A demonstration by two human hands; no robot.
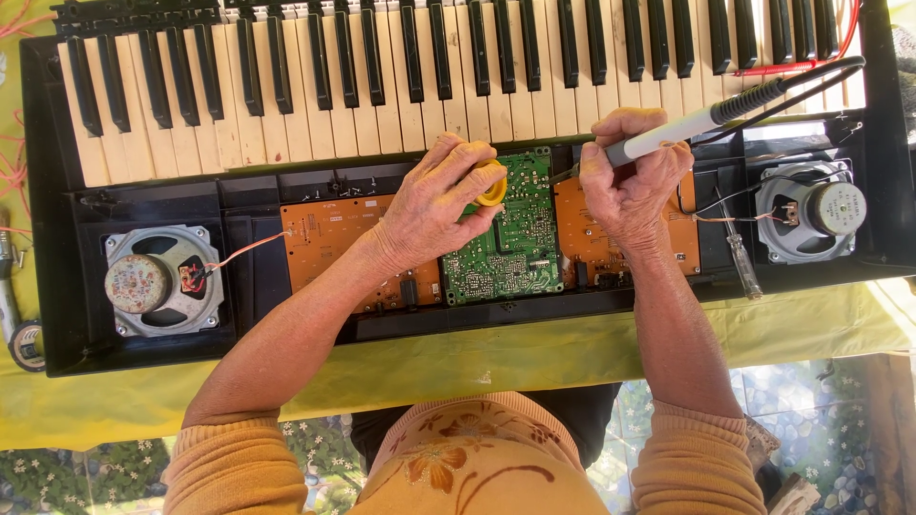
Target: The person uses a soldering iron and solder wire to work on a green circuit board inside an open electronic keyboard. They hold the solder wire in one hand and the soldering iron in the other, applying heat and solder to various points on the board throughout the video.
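Beneath the opened keyboard (458, 124) lies a yellow-green cloth (534, 353).

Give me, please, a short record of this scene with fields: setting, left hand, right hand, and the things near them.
setting: opened electronic keyboard on a yellow-green cloth
left hand: left hand holds a yellow spool over the green circuit board
right hand: right hand grips a soldering iron, tip by the board's upper right edge
near: two speakers, orange boards, screwdriver
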